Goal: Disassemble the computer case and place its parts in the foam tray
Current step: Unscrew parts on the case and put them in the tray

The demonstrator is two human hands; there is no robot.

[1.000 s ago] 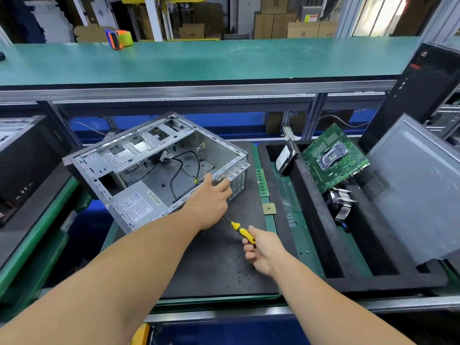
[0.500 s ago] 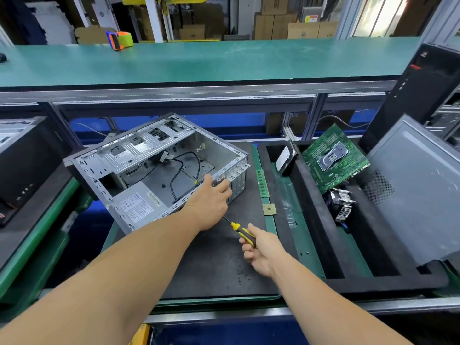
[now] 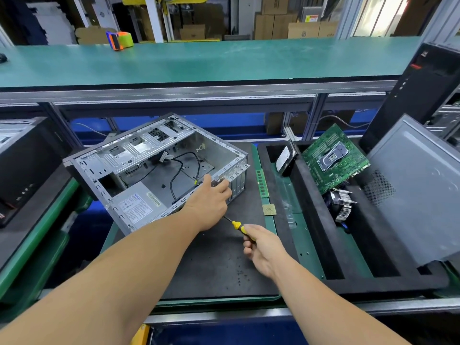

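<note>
Grey steel case is lying open on the black mat, and the left hand is resting on its near rim, fingers curled over the edge beside the rear slots. Just behind those fingers, black cables are looping across the case floor; to their left the power supply is sitting in the near corner. The right hand is gripping a yellow screwdriver, fingers wrapped shut around the handle, the shaft running under the left wrist, tip hidden. Right of the left fingers, a RAM stick and a CPU are lying at the mat's edge. Further right, the foam tray is holding a drive, the motherboard, a heatsink and a side panel.
</note>
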